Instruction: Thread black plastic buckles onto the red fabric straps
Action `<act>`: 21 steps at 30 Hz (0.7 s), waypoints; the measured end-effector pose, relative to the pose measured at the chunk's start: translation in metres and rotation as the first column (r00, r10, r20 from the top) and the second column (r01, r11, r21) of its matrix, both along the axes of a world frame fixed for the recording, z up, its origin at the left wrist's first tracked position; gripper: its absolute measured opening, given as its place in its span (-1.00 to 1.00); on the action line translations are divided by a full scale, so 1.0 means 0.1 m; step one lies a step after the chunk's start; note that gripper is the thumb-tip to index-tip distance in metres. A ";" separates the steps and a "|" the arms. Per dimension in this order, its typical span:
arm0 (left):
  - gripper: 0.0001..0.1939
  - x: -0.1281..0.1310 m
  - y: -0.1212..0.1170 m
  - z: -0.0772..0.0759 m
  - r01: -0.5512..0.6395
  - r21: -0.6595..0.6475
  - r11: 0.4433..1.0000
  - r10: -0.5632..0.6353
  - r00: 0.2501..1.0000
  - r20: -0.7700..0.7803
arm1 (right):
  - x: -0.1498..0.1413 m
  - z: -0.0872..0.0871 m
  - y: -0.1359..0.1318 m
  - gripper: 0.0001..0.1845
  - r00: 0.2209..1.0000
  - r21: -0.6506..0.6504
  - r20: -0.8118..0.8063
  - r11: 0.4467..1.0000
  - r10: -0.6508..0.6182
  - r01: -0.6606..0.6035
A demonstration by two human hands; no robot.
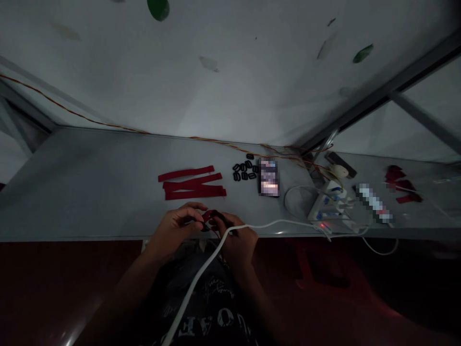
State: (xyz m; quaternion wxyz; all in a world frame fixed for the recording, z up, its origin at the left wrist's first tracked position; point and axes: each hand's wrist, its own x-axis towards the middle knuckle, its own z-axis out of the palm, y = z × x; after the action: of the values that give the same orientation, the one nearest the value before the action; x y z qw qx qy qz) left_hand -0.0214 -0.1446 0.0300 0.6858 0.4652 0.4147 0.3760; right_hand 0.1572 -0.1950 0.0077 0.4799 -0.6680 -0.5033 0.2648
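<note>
Working right at the near edge of a pale grey tabletop [90, 206], both hands are up close together. The left hand [175, 231] and right hand [236, 242] have their fingers curled in, gripping a short piece of red webbing strap [210, 217] just over that edge, with something black on it, too dark to make out. A white cable [219, 245] drapes across the right hand. Further in lie several long red webbing strips [190, 185], then a cluster of small black plastic buckles [244, 170] just beside a phone with a blurred screen [268, 177]. Off to the right sit a white power strip [326, 209] and some red fabric scraps [403, 185].
</note>
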 end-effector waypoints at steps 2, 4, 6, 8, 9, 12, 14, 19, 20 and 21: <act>-0.90 0.02 0.00 0.01 -0.042 0.041 0.998 0.043 0.999 -0.028 | -0.02 -0.02 -0.02 -0.75 0.998 -0.018 -0.057 1.000 -0.003 0.002; -0.90 0.02 -0.01 0.01 -0.057 0.060 0.997 0.061 0.997 -0.056 | -0.01 -0.04 -0.03 -0.74 0.994 -0.014 -0.100 0.999 -0.034 0.033; -0.91 0.01 -0.02 0.01 -0.021 0.057 0.998 0.025 0.997 -0.072 | 0.01 -0.06 -0.04 -0.73 0.990 0.002 -0.107 0.996 -0.091 0.092; -0.91 0.00 -0.04 0.01 0.063 0.024 0.998 -0.061 0.996 -0.071 | 0.04 -0.08 -0.03 -0.75 0.985 0.046 -0.082 0.987 -0.152 0.156; -0.92 0.00 -0.04 0.01 0.118 -0.003 0.993 -0.118 0.991 -0.066 | 0.05 -0.09 -0.03 -0.77 0.983 0.079 -0.064 0.981 -0.171 0.176; -0.91 0.02 -0.04 0.02 0.212 -0.086 0.974 -0.216 0.975 -0.044 | 0.08 -0.13 -0.01 -0.79 0.980 0.138 0.010 0.971 -0.198 0.194; -0.87 0.03 -0.03 0.01 0.200 -0.112 0.973 -0.206 0.978 -0.040 | 0.09 -0.17 0.01 -0.78 0.968 0.146 0.079 0.964 -0.237 0.224; -0.82 -0.02 -0.05 -0.04 0.294 -0.263 0.919 -0.285 0.956 0.072 | 0.12 -0.29 0.05 -0.83 0.944 0.202 0.148 0.944 -0.293 0.261; -0.81 -0.03 -0.06 -0.04 0.337 -0.291 0.895 -0.318 0.941 0.112 | 0.14 -0.32 0.07 -0.84 0.940 0.219 0.144 0.937 -0.309 0.274; -0.78 -0.04 -0.07 -0.03 0.369 -0.308 0.877 -0.340 0.929 0.147 | 0.16 -0.35 0.09 -0.84 0.936 0.230 0.139 0.930 -0.324 0.288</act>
State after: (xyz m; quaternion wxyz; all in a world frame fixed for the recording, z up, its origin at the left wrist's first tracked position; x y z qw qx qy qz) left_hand -0.0251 -0.1521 0.0270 0.8287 0.3946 0.3488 0.1893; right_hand 0.1736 -0.1861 -0.0275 0.5361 -0.7058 -0.4573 0.0735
